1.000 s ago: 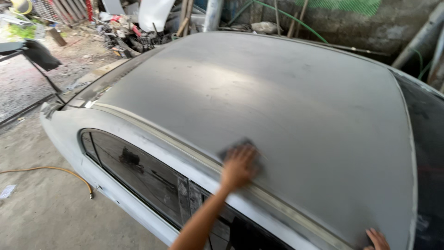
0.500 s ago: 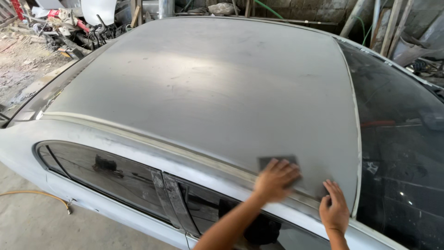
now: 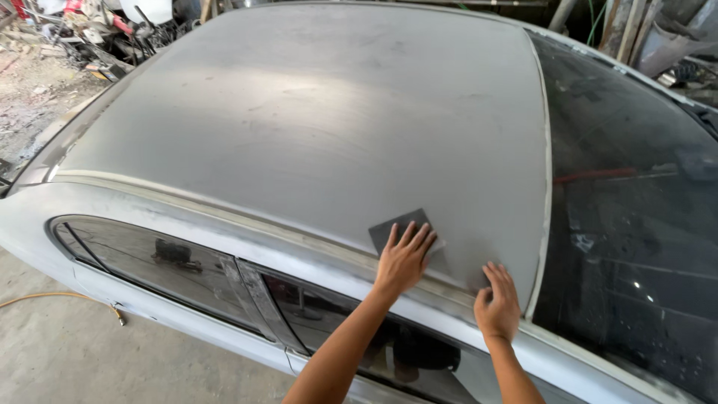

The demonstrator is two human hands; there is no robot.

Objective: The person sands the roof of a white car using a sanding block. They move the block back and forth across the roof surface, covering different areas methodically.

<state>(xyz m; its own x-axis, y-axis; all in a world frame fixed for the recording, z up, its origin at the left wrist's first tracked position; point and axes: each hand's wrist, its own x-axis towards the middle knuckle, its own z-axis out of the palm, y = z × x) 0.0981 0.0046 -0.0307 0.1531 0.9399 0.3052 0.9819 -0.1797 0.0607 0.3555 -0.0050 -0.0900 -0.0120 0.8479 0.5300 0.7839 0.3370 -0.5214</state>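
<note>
A car with a dull grey sanded roof (image 3: 321, 127) fills the view. My left hand (image 3: 402, 260) lies flat, fingers spread, pressing a dark grey sandpaper sheet (image 3: 393, 228) onto the roof near its side edge. My right hand (image 3: 497, 299) rests palm down on the roof just right of it, close to the pale seam beside the dark glass (image 3: 636, 217). It holds nothing.
Dark side windows (image 3: 164, 258) sit below the roof rail. A yellow hose (image 3: 60, 298) lies on the concrete floor at lower left. Scrap parts and clutter (image 3: 112, 30) are piled beyond the car at upper left, with pipes (image 3: 658, 37) at upper right.
My left hand has slid the sandpaper along the roof edge toward the glass. My right hand has come up from the car's edge onto the roof beside it.
</note>
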